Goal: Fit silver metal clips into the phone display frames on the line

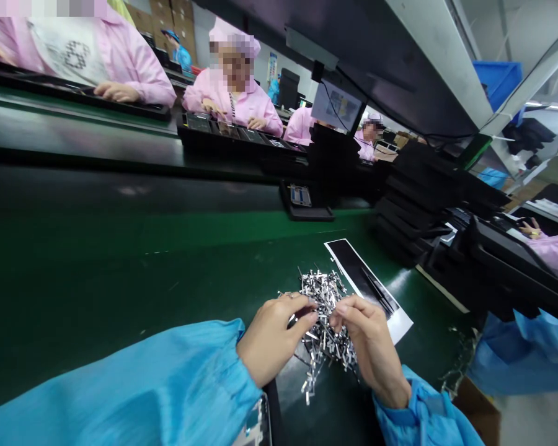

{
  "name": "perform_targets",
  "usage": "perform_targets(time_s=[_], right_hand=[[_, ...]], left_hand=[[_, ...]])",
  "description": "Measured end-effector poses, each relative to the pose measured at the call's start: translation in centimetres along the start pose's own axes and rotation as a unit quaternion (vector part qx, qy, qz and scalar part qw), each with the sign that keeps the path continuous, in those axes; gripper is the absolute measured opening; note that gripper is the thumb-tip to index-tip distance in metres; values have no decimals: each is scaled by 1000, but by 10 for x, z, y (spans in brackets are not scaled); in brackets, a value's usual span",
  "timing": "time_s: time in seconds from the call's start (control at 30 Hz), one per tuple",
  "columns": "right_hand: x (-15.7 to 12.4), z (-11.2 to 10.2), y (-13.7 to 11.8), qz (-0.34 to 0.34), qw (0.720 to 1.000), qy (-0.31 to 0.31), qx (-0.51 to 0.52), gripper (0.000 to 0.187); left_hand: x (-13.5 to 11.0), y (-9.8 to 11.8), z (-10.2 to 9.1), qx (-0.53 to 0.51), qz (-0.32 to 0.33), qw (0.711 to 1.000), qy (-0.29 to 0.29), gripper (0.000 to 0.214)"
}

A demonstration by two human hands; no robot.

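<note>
1. Blue-sleeved left hand (276,339) and right hand (371,347) pinch tangled metal strips (326,296), piled at six o'clock.
2. Black-and-white sheet (369,288) lies touching the pile at one o'clock, on green desk (121,272).

Left sleeve (121,378): light blue, smooth, slightly glossy smock fabric, loose and creased
Left cuff (242,350): same blue, gathered tight at the wrist
Right sleeve (428,418): matching blue, creased
Right cuff (395,396): gathered and ruffled
Left hand (274,337): bare
Right hand (372,347): bare
</note>
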State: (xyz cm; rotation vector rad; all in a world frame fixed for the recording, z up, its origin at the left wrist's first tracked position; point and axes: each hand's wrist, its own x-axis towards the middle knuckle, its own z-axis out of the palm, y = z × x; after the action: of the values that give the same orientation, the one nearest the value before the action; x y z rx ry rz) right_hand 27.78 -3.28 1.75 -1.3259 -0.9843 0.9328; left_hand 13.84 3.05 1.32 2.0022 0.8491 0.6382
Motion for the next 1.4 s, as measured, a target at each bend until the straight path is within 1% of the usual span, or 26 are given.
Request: perform_targets(time_s=[0.13, 0.23, 0.4, 0.57, 0.67, 0.8, 0.93, 1.03, 1.17, 1.4], right_hand=[[0, 6, 2, 59, 994, -34, 81, 17], [-1, 7, 3, 81, 989, -48, 115, 17], [0, 7, 3, 85, 985, -51, 144, 17], [-1, 7, 4, 69, 985, -42, 156, 16], [-3, 11, 4, 63, 987, -50, 140, 16], [-6, 17, 5, 49, 992, -66, 94, 16], [-5, 15, 4, 11, 998, -36, 48, 15], [-5, 11, 4, -4, 999, -16, 28, 15], [-4, 10, 5, -4, 1000, -14, 14, 13], [-5, 10, 4, 8, 1000, -16, 16, 12]], left_hand=[[3, 2, -8, -107, -15, 994, 22, 29], [5, 3, -11, -164, -29, 985, 33, 32], [5, 5, -13, -241, -43, 969, 36, 32], [4, 5, -12, -271, -44, 961, 28, 28], [4, 4, -12, -272, -38, 961, 41, 25], [4, 3, -12, -264, -26, 963, 51, 25], [1, 5, -12, -210, -20, 977, 28, 24], [-3, 7, -7, -156, -15, 988, 6, 21], [-6, 9, -2, -109, -5, 994, -1, 22], [-6, 7, -3, -75, -5, 997, 4, 23]])
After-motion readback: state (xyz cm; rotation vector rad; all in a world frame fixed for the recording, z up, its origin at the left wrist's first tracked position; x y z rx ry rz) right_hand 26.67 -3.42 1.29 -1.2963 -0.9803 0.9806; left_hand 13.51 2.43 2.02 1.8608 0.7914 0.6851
